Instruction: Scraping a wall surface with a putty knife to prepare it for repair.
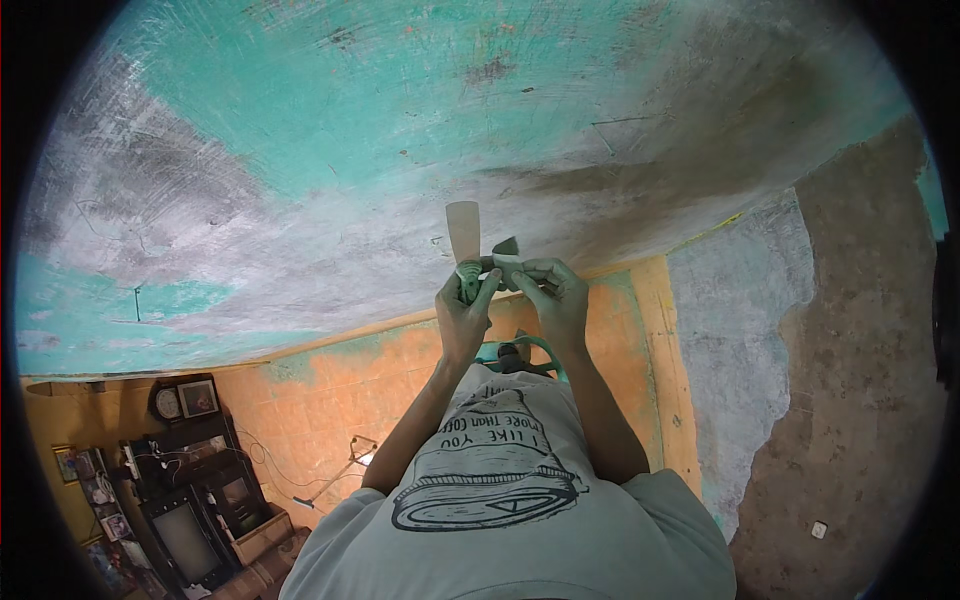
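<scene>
My left hand (463, 307) is closed around the green handle of a putty knife (463, 229), whose broad blade points up toward the wall. My right hand (556, 300) pinches a small folded piece (507, 259), dark on one face and pale on the other, perhaps sandpaper. The thumb of my left hand reaches close to this piece, and I cannot tell whether it touches. Both hands are close together in front of my chest. Ahead is a wall (315, 142) with scratched turquoise paint and bare greyish patches.
Below me a green plastic seat or stool (556, 361) shows partly, over an orange tiled floor (337, 390). A lit lamp on a stand (364, 452) with a trailing cable is at the left. Beyond are a cabinet with a television (184, 534) and a clock (167, 403). A patchy wall (847, 360) rises at right.
</scene>
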Demonstrator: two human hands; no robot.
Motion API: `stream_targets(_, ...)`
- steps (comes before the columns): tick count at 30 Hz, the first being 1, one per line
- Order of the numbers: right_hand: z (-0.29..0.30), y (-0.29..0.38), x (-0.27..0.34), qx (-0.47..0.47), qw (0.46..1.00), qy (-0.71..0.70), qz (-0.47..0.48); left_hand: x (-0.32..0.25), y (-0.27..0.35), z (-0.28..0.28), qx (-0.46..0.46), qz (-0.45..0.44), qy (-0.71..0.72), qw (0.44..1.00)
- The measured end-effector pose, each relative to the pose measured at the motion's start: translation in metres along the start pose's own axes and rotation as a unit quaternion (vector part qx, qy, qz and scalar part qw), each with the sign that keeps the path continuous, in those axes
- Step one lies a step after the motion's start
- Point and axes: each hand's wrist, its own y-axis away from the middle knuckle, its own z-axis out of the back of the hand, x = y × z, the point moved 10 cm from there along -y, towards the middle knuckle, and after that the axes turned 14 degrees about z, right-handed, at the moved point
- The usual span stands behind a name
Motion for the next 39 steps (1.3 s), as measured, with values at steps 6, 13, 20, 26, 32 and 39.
stream_targets(6, -0.007, 0.000, -0.001, 0.078, 0.995, 0.037, -0.047, 0.000, 0.000, 0.002, -0.008, -0.003, -0.037, 0.999)
stream_targets(13, -0.002, -0.002, -0.008, 0.101, 0.992, 0.039, -0.069, 0.000, -0.002, -0.001, 0.020, 0.016, -0.046, 0.999)
stream_targets(20, 0.007, -0.008, 0.003, 0.084, 0.979, 0.181, 0.047, 0.006, 0.000, -0.012, 0.078, 0.011, -0.070, 0.994)
stream_targets(26, 0.010, -0.011, 0.024, 0.019, 0.978, 0.178, 0.106, 0.003, -0.001, -0.014, 0.083, -0.008, -0.037, 0.996)
stream_targets(32, 0.003, 0.003, -0.034, 0.109, 0.990, -0.052, -0.076, 0.020, -0.006, -0.016, 0.105, 0.044, -0.053, 0.992)
stream_targets(39, 0.003, 0.002, -0.020, 0.023, 0.986, -0.120, -0.117, 0.012, -0.002, -0.014, 0.096, 0.015, -0.025, 0.995)
